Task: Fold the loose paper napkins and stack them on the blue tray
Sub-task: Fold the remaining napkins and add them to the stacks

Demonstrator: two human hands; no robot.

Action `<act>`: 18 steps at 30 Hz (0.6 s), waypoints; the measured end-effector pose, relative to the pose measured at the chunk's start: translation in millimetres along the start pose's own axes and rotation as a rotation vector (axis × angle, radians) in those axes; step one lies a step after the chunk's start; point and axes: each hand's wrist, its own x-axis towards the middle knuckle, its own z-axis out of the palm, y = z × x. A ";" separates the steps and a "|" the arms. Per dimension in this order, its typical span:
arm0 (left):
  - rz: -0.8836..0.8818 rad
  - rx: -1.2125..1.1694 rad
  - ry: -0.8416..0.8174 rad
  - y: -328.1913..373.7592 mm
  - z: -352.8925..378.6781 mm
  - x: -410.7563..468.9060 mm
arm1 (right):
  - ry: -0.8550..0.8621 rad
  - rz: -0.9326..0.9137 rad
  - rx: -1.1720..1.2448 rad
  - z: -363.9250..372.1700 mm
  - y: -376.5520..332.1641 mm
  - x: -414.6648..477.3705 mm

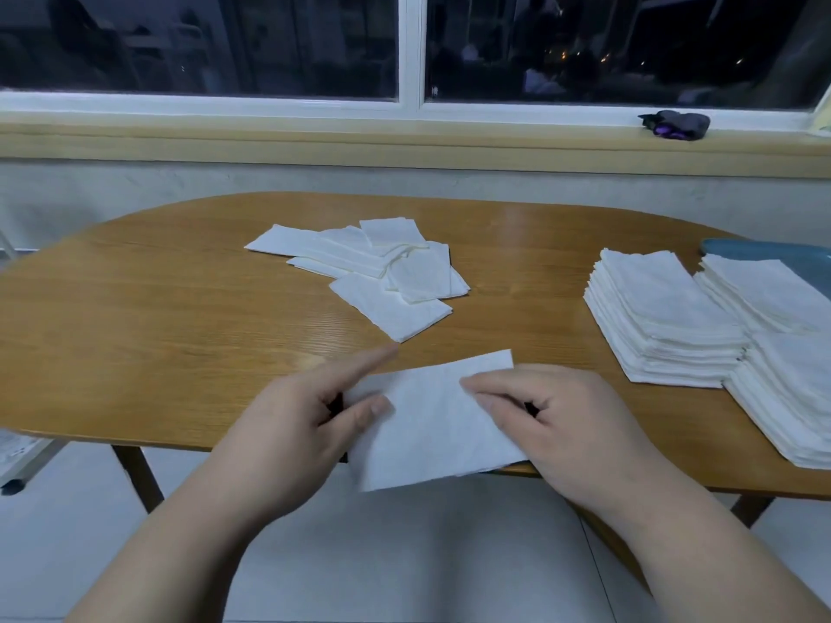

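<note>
Napkin (431, 420) is overhanging near edge of wooden table (180, 317); left hand (288, 424) is pinching its left side, index finger straight; right hand (553, 420) is pinching its right side. Loose napkins (368, 263) are lying mid-table; folded stacks (665, 317) are partly covering blue tray (764, 251) at table's right end.

Wooden table (180, 317) bears loose napkins (373, 272), napkin stack (665, 317) — blue tray (764, 250) rightmost.
</note>
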 end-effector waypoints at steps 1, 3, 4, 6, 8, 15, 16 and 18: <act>0.021 0.022 -0.039 -1.8 -2.2 1.1 | -0.010 0.020 -0.030 1.0 0.7 1.4; 0.056 0.101 -0.074 -6.0 -4.3 3.4 | -0.049 0.051 -0.093 2.0 1.7 3.1; 0.063 0.128 -0.073 -7.8 -4.4 4.2 | -0.067 0.051 -0.123 2.6 1.6 3.5; 0.074 0.160 -0.059 -11.3 -4.0 4.9 | -0.076 0.044 -0.171 4.1 2.1 4.0; 0.092 0.209 -0.048 -14.0 -4.5 4.4 | -0.070 0.049 -0.201 5.0 2.3 4.7; 0.251 0.503 0.066 -18.5 -8.4 4.4 | -0.107 0.052 -0.247 5.3 -0.7 4.5; 0.248 0.510 0.091 -17.6 -8.5 4.6 | -0.115 0.047 -0.269 5.3 -1.1 4.4; 0.240 0.502 0.119 -18.2 -8.4 4.8 | -0.124 0.041 -0.308 5.3 -2.8 4.8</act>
